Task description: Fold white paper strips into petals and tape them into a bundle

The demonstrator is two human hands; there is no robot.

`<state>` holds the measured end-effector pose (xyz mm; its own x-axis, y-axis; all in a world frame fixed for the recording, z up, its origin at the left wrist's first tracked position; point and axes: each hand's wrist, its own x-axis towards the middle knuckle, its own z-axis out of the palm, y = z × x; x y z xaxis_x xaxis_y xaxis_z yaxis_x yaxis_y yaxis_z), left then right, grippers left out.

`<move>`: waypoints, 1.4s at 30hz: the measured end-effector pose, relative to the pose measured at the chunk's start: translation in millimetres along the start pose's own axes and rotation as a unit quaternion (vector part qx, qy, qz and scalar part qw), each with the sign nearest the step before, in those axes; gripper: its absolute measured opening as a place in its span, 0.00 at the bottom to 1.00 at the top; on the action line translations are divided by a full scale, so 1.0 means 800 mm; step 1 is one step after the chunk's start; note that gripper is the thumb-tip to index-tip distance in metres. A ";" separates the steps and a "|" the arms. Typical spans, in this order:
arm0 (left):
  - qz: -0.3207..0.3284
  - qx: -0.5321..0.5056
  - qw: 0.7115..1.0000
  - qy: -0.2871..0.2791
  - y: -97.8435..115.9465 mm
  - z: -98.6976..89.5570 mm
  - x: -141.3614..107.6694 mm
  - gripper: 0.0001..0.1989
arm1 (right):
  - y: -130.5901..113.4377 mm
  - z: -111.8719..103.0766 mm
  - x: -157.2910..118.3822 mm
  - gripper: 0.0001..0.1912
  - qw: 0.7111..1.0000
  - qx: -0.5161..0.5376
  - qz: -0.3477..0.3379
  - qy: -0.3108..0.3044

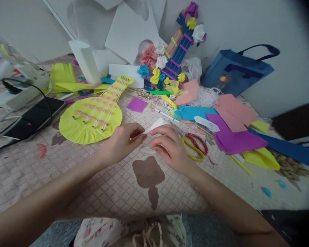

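Observation:
A small folded white paper piece (154, 125) is pinched between the thumb and fingers of my left hand (126, 139) at the middle of the table. My right hand (171, 145) meets it from the right, its curled fingers touching the paper's near side. A bit of pale, see-through material (147, 150) shows just below the fingertips. To the left lies a yellow paper lute (91, 118) with pink strips and strings. Scissors with yellow and red handles (194, 147) rest right beside my right hand.
Behind stand a blue paper instrument (178, 55) with paper flowers and a white roll (84, 61). Pink (234, 111) and purple sheets (236, 137) and a blue bag (236, 70) are on the right. A black phone (33, 116) and a power strip (23, 87) sit left.

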<state>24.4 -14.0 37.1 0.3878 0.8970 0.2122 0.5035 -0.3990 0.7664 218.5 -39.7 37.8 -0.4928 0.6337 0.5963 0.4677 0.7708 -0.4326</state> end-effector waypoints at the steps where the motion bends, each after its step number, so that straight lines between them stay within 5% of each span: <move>1: -0.014 -0.015 1.000 -0.021 0.002 -0.001 0.000 0.07 | -0.001 0.001 0.000 0.04 1.000 -0.019 -0.004 0.007; 18: 0.047 0.045 0.997 -0.052 0.004 0.004 -0.004 0.05 | 0.005 0.012 -0.001 0.06 0.998 -0.063 0.021 -0.014; 28: -0.037 -0.156 0.975 -0.157 0.000 0.006 0.005 0.08 | 0.004 0.009 0.001 0.06 0.998 -0.036 0.037 -0.021; 42: -0.038 -0.188 0.964 -0.183 -0.009 0.006 0.007 0.11 | 0.005 0.008 0.002 0.06 0.999 -0.021 0.037 -0.031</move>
<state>26.4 -6.6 29.9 0.6425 0.7658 -0.0291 0.2520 -0.1753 0.9517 214.9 -35.4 33.1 -0.4987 0.6934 0.5202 0.5344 0.7184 -0.4453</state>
